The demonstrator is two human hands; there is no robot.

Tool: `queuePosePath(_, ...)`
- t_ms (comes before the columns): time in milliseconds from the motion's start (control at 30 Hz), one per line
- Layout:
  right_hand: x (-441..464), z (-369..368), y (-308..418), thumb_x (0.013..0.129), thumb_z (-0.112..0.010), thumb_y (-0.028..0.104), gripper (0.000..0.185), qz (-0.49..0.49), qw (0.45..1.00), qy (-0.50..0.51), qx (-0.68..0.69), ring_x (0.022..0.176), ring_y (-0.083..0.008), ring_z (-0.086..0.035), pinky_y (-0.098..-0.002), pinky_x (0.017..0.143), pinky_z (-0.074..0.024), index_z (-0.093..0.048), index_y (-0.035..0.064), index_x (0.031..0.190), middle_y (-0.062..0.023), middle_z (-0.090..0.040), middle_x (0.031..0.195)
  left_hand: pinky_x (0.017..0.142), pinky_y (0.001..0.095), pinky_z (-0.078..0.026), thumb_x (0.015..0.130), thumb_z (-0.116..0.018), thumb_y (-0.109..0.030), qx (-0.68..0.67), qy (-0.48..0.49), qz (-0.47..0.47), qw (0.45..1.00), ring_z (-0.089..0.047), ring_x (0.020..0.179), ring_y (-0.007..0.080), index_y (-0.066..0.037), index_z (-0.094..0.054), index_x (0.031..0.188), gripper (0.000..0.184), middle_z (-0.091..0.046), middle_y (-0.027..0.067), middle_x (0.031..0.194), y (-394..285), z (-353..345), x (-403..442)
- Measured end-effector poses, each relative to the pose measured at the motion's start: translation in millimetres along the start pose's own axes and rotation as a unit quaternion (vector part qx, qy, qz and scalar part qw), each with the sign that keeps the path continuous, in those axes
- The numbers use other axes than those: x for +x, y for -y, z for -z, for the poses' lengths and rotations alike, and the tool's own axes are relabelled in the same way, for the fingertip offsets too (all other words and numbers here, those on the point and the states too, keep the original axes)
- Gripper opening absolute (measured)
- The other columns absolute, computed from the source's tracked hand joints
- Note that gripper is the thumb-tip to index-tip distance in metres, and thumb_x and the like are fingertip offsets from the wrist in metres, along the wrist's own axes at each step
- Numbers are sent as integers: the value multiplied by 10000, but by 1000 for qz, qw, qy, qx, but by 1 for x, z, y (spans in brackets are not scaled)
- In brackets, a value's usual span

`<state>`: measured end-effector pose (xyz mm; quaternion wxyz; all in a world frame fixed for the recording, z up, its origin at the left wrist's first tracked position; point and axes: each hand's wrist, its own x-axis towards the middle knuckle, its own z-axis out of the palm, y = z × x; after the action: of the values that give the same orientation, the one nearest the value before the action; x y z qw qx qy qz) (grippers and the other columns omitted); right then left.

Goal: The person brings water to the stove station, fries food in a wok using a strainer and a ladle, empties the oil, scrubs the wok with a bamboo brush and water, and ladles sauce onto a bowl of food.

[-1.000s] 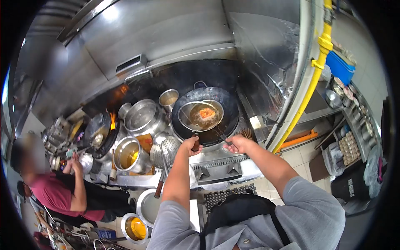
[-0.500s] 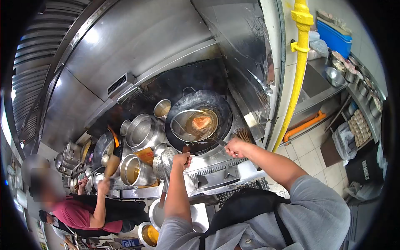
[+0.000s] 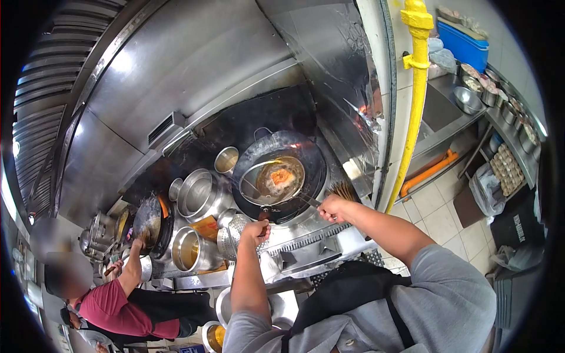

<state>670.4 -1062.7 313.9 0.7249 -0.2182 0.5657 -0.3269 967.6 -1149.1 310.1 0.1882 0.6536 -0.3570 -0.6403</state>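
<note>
A large dark wok (image 3: 318,159) sits on the range in front of me. In its bubbling oil lies an orange-brown piece of food (image 3: 281,177), within the round rim of a strainer (image 3: 242,187). My left hand (image 3: 256,232) is closed around the strainer's dark wooden handle, at the wok's near edge. On the right side, my right hand (image 3: 333,208) grips a metal-handled utensil (image 3: 310,200) that slants into the wok. Its working end is hard to make out in the oil.
Left of the wok stand metal pots (image 3: 188,250), a perforated ladle (image 3: 231,235) and a small container (image 3: 226,160). A co-worker in a red shirt (image 3: 112,300) works at another wok (image 3: 147,220). A bamboo brush (image 3: 343,191) and yellow pipe (image 3: 419,88) are to the right.
The oil bubbles more around the food, and an orange glint shows on the wok's far side. My hands keep their grips. The co-worker's raised hand has moved down towards the other wok.
</note>
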Motion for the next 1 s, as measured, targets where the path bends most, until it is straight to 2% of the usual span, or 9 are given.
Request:
queuePosePath(267, 3, -2, -12, 892, -455, 104, 226, 2, 1000, -4, -3, 399, -92, -397, -242, 356, -332, -495, 47, 677, -26, -477, 563, 579, 278, -515, 882, -536, -114, -61, -13, 24, 998, -566, 638, 162, -25, -513, 967, 125, -610, 97, 839, 5, 2, -2)
queuePosePath(333, 5, -3, -11, 891, -458, 98, 224, 19, 1000, 2, 4, 408, -95, -407, -240, 357, -333, -497, 44, 677, -27, -470, 547, 623, 284, -535, 888, -504, -75, -221, 80, 58, 970, -568, 655, 178, 8, -448, 1050, 190, -592, 179, 968, 2, -4, -21)
queuePosePath(467, -6, -5, -4, 878, -417, 50, 227, 53, 998, -14, 2, 410, -106, -418, -258, 339, -313, -493, 27, 665, -44, -467, 542, 463, 216, -395, 918, -444, -92, -357, 236, 76, 900, -428, 540, 115, 26, -419, 935, 122, -503, 92, 764, 6, 14, 2)
queuePosePath(500, -7, -4, -1, 878, -417, 50, 227, 53, 998, -14, 3, 410, -106, -418, -258, 339, -313, -493, 27, 665, -44, -467, 542, 419, 206, -287, 913, -427, -84, -331, 193, 82, 920, -348, 495, 87, 9, -433, 823, 129, -398, 25, 640, -2, 10, -7)
queuePosePath(667, -35, -13, 14, 846, -392, 59, 213, 20, 995, -36, -86, 407, -115, -427, -268, 354, -323, -484, 54, 653, -37, -481, 566, 407, 198, -276, 852, -453, -32, -225, 187, 27, 956, -319, 448, 68, -16, -425, 759, 98, -395, 11, 613, -7, 33, -9)
queuePosePath(733, -39, -13, 13, 852, -407, 3, 189, 66, 995, -57, -51, 397, -124, -415, -261, 324, -291, -492, -11, 684, -84, -470, 540, 387, 201, -254, 815, -439, 9, -143, 95, -30, 985, -309, 436, 64, -28, -429, 716, 107, -377, -1, 583, -11, 32, -13)
queuePosePath(867, -25, -12, 8, 813, -459, 8, 184, 91, 987, -80, -102, 388, -163, -445, -286, 310, -271, -501, 3, 634, -100, -484, 527, 350, 262, -275, 743, -417, 62, -41, -12, -135, 990, -355, 413, 120, -64, -390, 721, 130, -358, 31, 548, -13, 17, -17)
queuePosePath(933, -13, -14, 9, 810, -461, 8, 192, 89, 989, -57, -104, 390, -168, -452, -294, 307, -269, -504, 5, 623, -105, -489, 525, 411, 345, -390, 730, -439, 32, -4, -42, -141, 989, -475, 465, 204, -23, -477, 765, 76, -464, 92, 574, -12, 16, -4)
queuePosePath(1000, -12, -17, 16, 807, -463, 7, 200, 87, 990, -34, -107, 391, -172, -458, -302, 304, -266, -507, 7, 612, -109, -493, 523, 306, 308, -258, 737, -380, 24, 194, -205, -353, 892, -374, 352, 146, -42, -510, 797, 158, -440, 55, 569, -12, -9, -8)
